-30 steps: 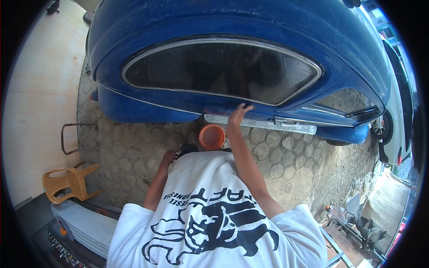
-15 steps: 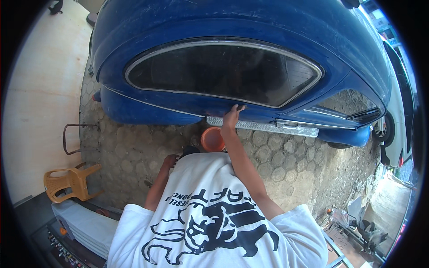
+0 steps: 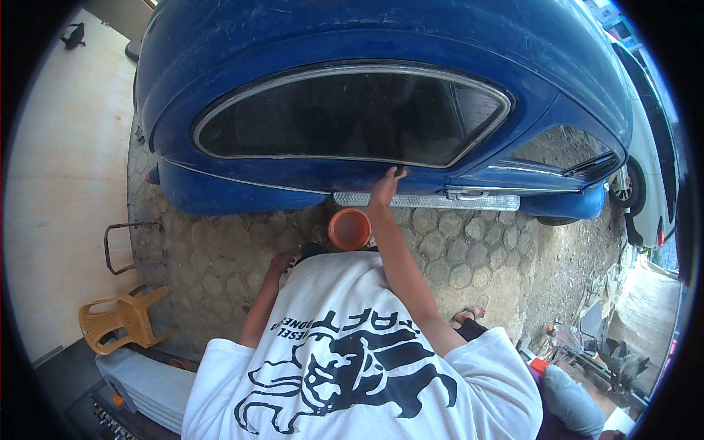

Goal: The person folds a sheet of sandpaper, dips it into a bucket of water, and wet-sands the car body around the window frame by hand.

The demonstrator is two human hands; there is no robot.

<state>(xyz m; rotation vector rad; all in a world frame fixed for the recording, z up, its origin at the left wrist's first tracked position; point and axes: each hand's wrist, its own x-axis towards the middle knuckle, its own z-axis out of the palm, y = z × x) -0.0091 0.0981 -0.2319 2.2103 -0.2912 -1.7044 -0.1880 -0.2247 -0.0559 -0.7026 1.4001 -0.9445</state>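
My right hand [image 3: 383, 189] reaches up to the side of a blue car [image 3: 308, 172], just under its dark curved side window [image 3: 323, 121]. Its fingertips look spread near the window's lower trim, and no held thing shows. Low on my left side, my left hand [image 3: 280, 264] rests by the dark cloth at my knee; its fingers show only in part and seem to lie flat. Between my arms, an orange bucket [image 3: 350, 229] stands on the paving, below the car's ridged silver running board [image 3: 425, 200].
A tan plastic chair [image 3: 128, 320] stands left by a pale wall [image 3: 70, 183]. Behind me on the right are another person's sandalled foot [image 3: 469, 314] and grey sleeve [image 3: 572, 402], with metal parts [image 3: 612, 359] nearby. A white car [image 3: 645, 147] is parked at far right.
The view has shifted slightly, and my right hand stays near the window's lower edge. Another person's foot and grey sleeve have come into view at the lower right.
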